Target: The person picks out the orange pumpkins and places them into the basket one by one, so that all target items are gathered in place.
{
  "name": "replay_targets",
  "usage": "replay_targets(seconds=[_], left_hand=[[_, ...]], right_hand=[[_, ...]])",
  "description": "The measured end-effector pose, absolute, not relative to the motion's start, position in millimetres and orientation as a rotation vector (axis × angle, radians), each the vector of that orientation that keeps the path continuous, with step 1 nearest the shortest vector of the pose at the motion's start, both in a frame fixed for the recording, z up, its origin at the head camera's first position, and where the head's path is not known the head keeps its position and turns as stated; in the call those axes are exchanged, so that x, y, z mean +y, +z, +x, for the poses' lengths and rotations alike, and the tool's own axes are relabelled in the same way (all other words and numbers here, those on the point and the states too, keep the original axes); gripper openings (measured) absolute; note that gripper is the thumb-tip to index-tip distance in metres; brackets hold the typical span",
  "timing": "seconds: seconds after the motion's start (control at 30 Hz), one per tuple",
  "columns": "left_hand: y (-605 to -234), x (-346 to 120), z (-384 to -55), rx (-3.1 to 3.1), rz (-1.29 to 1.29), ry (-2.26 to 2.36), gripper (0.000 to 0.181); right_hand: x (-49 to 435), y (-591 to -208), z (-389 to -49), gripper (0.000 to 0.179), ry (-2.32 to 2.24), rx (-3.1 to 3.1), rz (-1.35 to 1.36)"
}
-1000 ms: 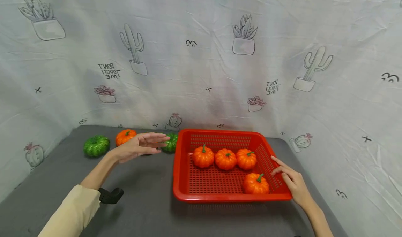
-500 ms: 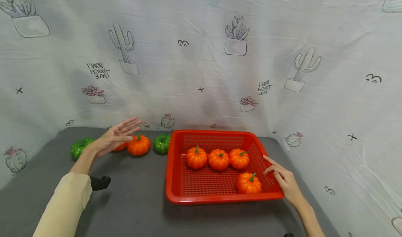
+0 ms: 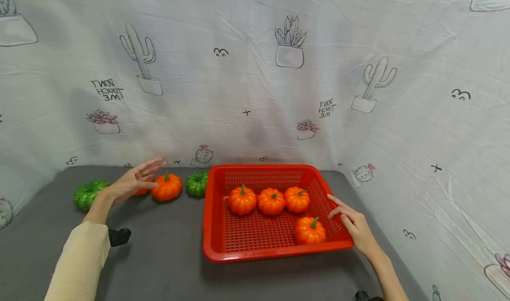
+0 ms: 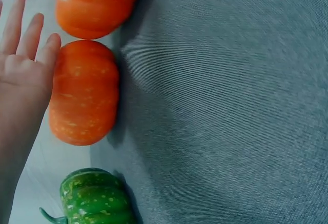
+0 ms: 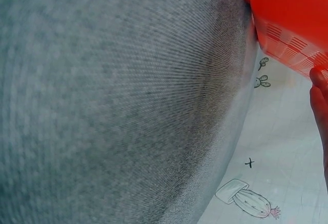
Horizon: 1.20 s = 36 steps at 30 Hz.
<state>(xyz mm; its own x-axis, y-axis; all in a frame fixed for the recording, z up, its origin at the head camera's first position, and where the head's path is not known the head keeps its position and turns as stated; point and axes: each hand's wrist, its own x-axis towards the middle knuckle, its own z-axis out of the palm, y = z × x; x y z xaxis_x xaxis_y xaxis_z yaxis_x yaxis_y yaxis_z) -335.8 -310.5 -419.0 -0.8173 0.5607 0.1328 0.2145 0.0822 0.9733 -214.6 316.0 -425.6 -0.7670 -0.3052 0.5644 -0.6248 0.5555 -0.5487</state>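
Note:
In the head view, my left hand (image 3: pixel 133 180) is held with its fingers spread in front of an orange pumpkin that it mostly hides. Another orange pumpkin (image 3: pixel 167 187) sits just right of the fingertips. The left wrist view shows the hand beside an orange pumpkin (image 4: pixel 84 93), nothing in its grasp. A green pumpkin (image 3: pixel 90 194) lies left of the wrist, and a second green pumpkin (image 3: pixel 197 184) by the basket. My right hand (image 3: pixel 354 225) holds the right rim of the red plastic basket (image 3: pixel 263 251). Inside are several orange pumpkins (image 3: pixel 271 202).
A grey cloth-covered table (image 3: pixel 167 256) lies under everything. White curtain (image 3: pixel 255 79) printed with cacti closes off the back and sides. Black straps (image 3: pixel 119 237) sit at the wrists. The basket stands right of centre.
My left hand has moved left, away from the basket, to the left orange pumpkin, uncovering the right one. The right hand stays on the basket rim. The head view has shifted slightly.

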Motion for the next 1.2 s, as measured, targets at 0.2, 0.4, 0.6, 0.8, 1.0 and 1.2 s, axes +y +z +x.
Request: replay_targets(seconds=[0.2,0.4,0.6,0.8,1.0,1.2], left_hand=[[-428.9,-305.9,-342.3,2.192,0.717,1.707,0.077],[-428.4,-303.6,-341.2,2.206,0.702,1.697,0.074],[-425.8,-302.1,-337.6,2.278,0.621,1.646,0.067],[-427.1,-294.2,-335.7,2.409,0.503,1.586,0.063],[-430.9,-288.7,-330.4,2.418,0.499,1.544,0.055],[-432.2,-286.1,-324.9,2.343,0.572,1.540,0.055]], right_hand=[[315.7,-425.3,-214.7,0.029,1.071,-2.388,0.757],[314.8,-425.2,-214.6,0.029,1.069,-2.393,0.741],[314.7,-425.3,-214.7,0.029,1.072,-2.385,0.749],[314.7,-425.7,-216.3,0.028,1.070,-2.374,0.764],[312.7,-428.4,-216.7,0.029,1.087,-2.386,0.775],[314.6,-425.5,-215.3,0.031,1.073,-2.345,0.789]])
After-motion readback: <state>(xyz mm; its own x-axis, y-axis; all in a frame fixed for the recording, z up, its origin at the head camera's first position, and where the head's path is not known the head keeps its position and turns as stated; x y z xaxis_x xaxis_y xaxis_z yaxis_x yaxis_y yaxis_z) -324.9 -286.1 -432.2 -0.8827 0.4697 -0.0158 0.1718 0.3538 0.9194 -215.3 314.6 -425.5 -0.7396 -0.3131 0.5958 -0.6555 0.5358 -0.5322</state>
